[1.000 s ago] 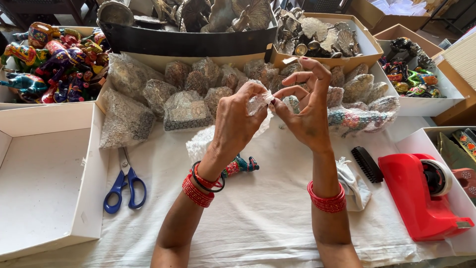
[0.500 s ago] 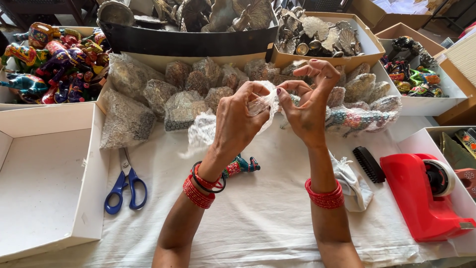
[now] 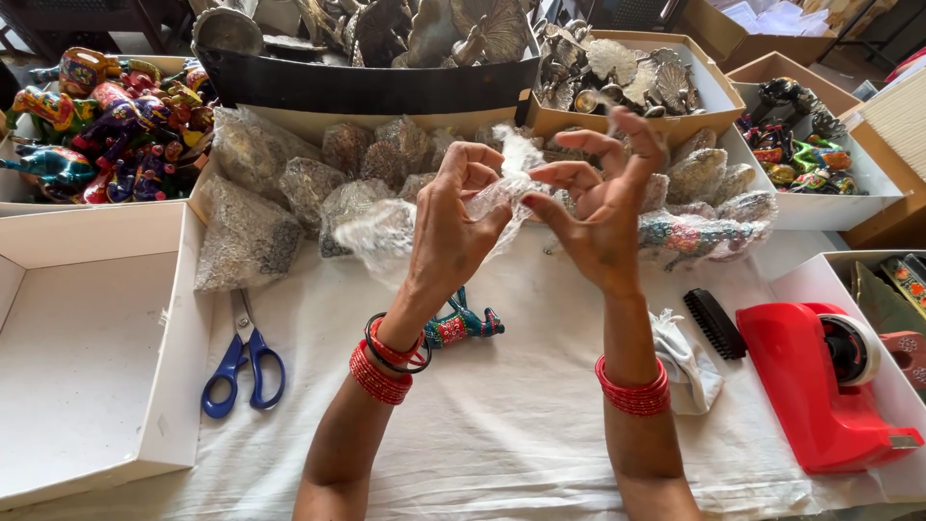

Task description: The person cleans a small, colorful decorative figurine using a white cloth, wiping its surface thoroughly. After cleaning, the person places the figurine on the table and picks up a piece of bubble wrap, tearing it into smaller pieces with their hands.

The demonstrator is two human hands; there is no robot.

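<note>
A handicraft packing workshop. Boxes of painted figurines and metal ornaments crowd the cloth-covered table. Scissors and a tape dispenser lie ready.

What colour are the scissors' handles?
Blue. The scissors lie on the white cloth, seen clearly in the head view.

Soft, even daylight fills my view; the white worktop glows without glare, shadows stay faint, edges bow slightly, focus holds.

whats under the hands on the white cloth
Below the left hand and right hand, which pinch clear bubble wrap, lies a painted teal animal figurine on the white cloth. The left forearm covers part of it.
</note>
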